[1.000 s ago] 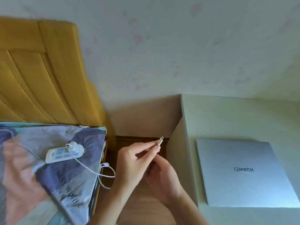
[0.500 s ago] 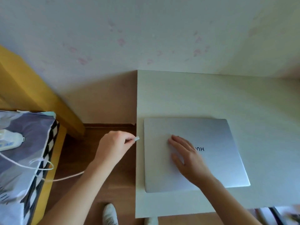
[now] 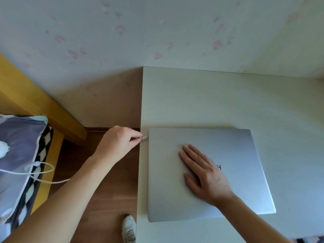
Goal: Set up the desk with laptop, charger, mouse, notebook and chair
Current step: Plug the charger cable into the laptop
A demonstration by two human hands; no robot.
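Note:
A closed silver laptop (image 3: pixel 236 151) lies on the white desk (image 3: pixel 210 95). My right hand (image 3: pixel 203 174) rests flat on its lid, fingers straight. My left hand (image 3: pixel 119 142) pinches the white charger plug (image 3: pixel 145 137), whose tip meets the laptop's left edge near the back corner. The white charger cable (image 3: pixel 42 180) trails left from under my forearm onto the bed. A white charger block (image 3: pixel 3 149) sits at the far left edge, mostly cut off.
A bed with grey-patterned bedding (image 3: pixel 19 155) and a yellow wooden frame (image 3: pixel 35 102) stands left of the desk. Brown wooden floor (image 3: pixel 105 199) fills the gap between them. A white shoe (image 3: pixel 129 228) shows near the desk's front corner. The wall rises behind.
My right hand moved from beside the left one onto the laptop lid. My left hand carried the plug right, up to the laptop's left edge. The view swung right.

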